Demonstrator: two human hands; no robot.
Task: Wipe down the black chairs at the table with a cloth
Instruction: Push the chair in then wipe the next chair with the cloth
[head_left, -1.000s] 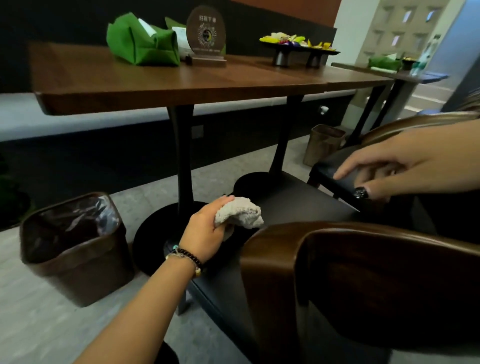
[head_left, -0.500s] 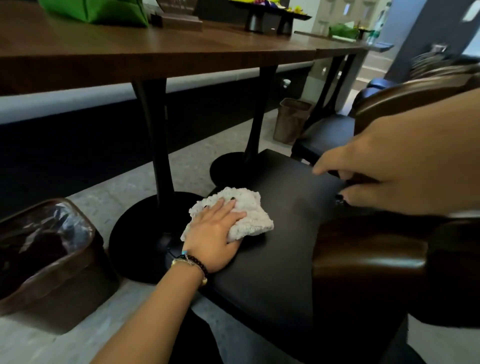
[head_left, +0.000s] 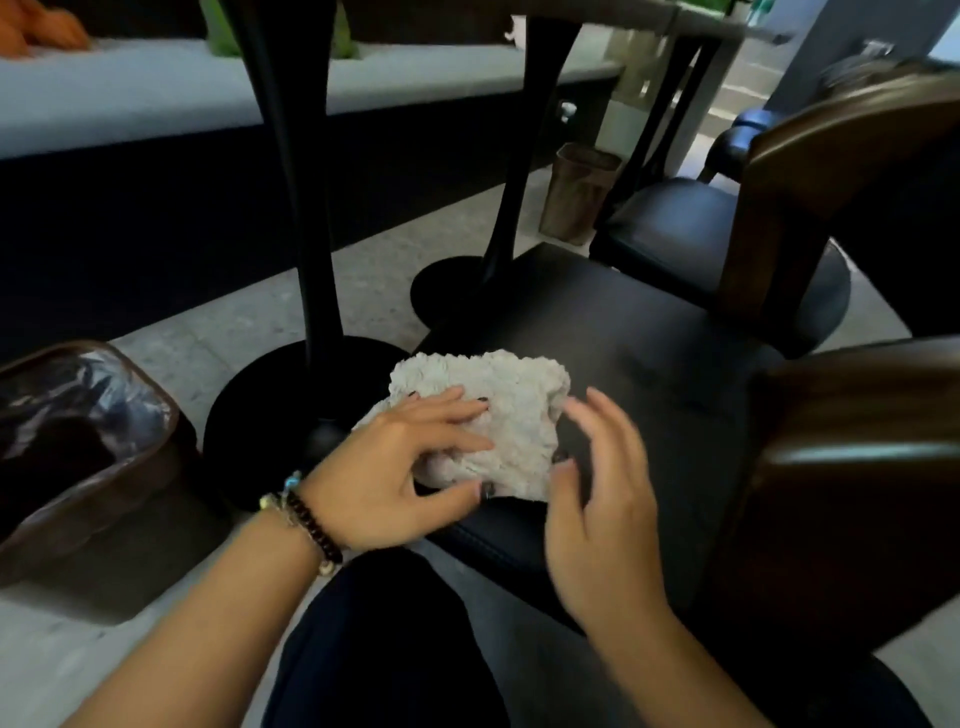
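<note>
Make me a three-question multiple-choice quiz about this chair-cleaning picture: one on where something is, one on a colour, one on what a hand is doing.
1. Where does the cloth lie?
A. on the chair seat
B. in the bin
C. on the floor

2. What colour is the cloth?
A. green
B. off-white
C. black

3. What is the left hand doing?
A. hanging idle
B. gripping the backrest
C. pressing on the cloth

Answers: 1 A, it rests on the black seat's front corner. 2 B, it looks pale and nubbly. 3 C, its fingers lie spread across the cloth, thumb at its near edge.
</note>
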